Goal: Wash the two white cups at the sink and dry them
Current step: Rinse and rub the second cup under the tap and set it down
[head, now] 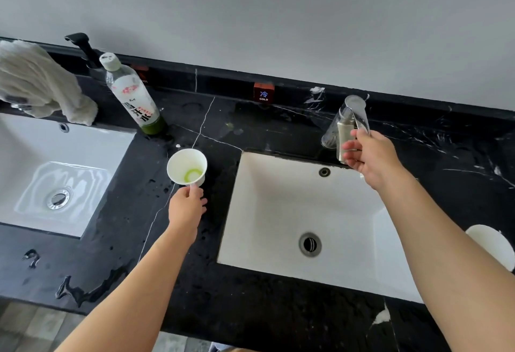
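Observation:
A white cup (pixel 187 167) stands on the black counter between the two sinks, with a green ring of liquid at its bottom. My left hand (pixel 186 208) grips its handle at the near side. My right hand (pixel 367 156) is closed around the chrome faucet (pixel 351 117) behind the right sink (pixel 278 212). No water is visible running. A second white cup (pixel 491 243) sits at the right edge of that sink, partly hidden behind my right forearm.
A bottle (pixel 131 95) with green liquid stands behind the held cup. A white towel (pixel 39 84) is draped over the left sink's faucet. The left sink (pixel 41 151) is wet. The black marble counter (pixel 156 254) has water puddles. A red COLD label (pixel 263 92) is on the backsplash.

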